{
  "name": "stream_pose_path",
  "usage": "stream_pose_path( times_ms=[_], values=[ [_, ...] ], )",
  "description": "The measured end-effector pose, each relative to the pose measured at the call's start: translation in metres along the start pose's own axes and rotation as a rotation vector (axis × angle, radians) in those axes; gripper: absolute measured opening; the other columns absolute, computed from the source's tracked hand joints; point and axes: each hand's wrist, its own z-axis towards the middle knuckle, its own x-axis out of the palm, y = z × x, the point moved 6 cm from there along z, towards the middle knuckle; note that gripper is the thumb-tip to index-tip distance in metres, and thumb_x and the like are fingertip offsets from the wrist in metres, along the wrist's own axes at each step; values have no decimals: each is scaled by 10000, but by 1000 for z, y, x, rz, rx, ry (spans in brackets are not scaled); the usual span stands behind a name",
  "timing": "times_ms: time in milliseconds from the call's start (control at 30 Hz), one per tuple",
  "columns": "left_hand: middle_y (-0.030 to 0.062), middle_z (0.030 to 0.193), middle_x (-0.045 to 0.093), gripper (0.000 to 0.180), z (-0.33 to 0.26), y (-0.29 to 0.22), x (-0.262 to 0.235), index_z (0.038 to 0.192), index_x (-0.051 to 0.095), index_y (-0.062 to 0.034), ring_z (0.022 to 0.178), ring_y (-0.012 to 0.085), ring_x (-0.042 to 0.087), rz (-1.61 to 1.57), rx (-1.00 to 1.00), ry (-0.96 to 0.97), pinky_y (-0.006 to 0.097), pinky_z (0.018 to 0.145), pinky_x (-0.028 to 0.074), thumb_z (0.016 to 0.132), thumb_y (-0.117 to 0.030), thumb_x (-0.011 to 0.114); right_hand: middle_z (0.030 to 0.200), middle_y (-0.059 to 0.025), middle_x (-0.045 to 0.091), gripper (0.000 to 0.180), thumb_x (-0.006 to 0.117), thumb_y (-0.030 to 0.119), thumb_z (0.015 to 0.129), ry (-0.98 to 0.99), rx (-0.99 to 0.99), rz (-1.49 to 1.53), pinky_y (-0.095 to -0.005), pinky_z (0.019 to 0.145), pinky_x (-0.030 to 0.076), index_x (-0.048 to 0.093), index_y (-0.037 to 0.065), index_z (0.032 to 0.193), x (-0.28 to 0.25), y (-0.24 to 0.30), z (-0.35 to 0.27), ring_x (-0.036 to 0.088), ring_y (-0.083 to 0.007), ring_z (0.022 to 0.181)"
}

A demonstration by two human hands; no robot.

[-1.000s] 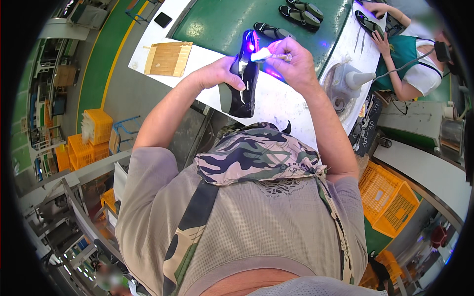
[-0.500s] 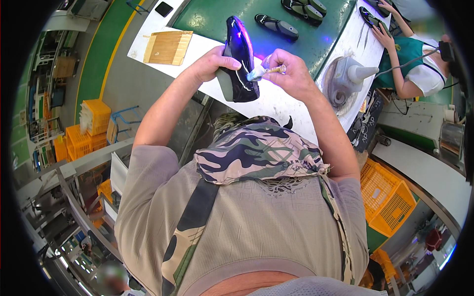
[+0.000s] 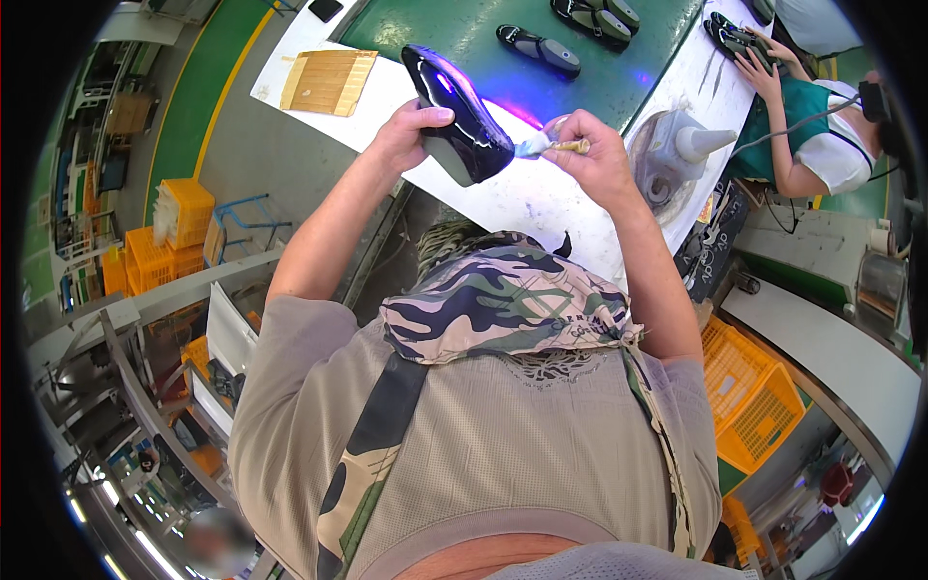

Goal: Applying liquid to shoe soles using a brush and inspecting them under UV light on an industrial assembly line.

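Hands were both raised above the white tabletop (image 3: 522,203) and both were occupied. The left hand (image 3: 411,130) was clenched around the lower end of a glossy black shoe sole (image 3: 456,114), thumb over its near face and the other digits hidden behind it. The right hand (image 3: 594,155) pinched a small brush with a pale wooden handle and whitish bristles (image 3: 546,147), the bristle tip pointing left.

The sole was held clear of the tabletop, not resting on it. Its long axis ran from upper left, where the narrow end stood farthest from the person, down to lower right, where the broad end came nearest the brush. The brush tip was touching or just beside that broad end; contact could not be confirmed from this angle. The sole therefore lay to the left of the right hand, and the left hand was the nearer of the two, being already on it. A violet glow showed on the shiny face of the sole and on the tabletop beyond it.

Farther off, dark sandals (image 3: 539,46) lay on a green mat (image 3: 619,77), a flat bamboo-coloured board (image 3: 327,82) lay at the left end of the tabletop, and a grey cone-nosed machine (image 3: 677,155) stood to the right. A co-worker in a green apron (image 3: 773,155) worked at the far right, apart from this person.
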Motion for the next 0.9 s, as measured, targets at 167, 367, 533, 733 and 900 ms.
stream_pose_path(
  times_ms=[167, 367, 533, 733, 900],
  values=[
    [149, 1124, 652, 495, -10, 11, 2, 1235, 527, 23, 1049, 281, 641, -186, 96, -14, 421, 995, 483, 788, -122, 683, 869, -34, 600, 231, 740, -13, 774, -98, 149, 144, -252, 702, 467, 519, 49, 798, -4, -30, 5, 553, -104, 799],
    [116, 1060, 660, 443, -27, 12, 6, 1162, 559, 26, 989, 240, 643, -140, 298, -152, 372, 952, 495, 763, -107, 698, 817, -19, 578, 215, 748, -12, 773, -122, 296, 409, -247, 650, 477, 554, 40, 846, 8, -42, 6, 563, -100, 744],
    [92, 1025, 672, 440, -55, 7, 1, 1095, 601, 22, 953, 194, 633, 121, 472, -342, 325, 920, 486, 701, -100, 756, 785, -13, 582, 216, 748, -33, 746, -164, 364, 360, -247, 602, 465, 582, 22, 873, 27, -49, 2, 560, -111, 687],
    [69, 1076, 646, 540, -89, 13, -20, 1182, 553, -12, 1007, 177, 604, 147, 609, -366, 336, 944, 469, 696, -62, 783, 869, -85, 622, 201, 684, -8, 811, -157, 425, 528, -334, 625, 542, 562, 8, 969, 58, -48, 4, 630, -191, 723],
    [52, 1064, 618, 605, -159, 16, -82, 1191, 526, -17, 1011, 170, 574, 188, 683, -566, 324, 948, 447, 665, -88, 817, 850, -94, 629, 121, 633, 16, 867, -67, 479, 542, -328, 641, 512, 523, 37, 912, 100, -61, 14, 623, -201, 737]
  ],
)
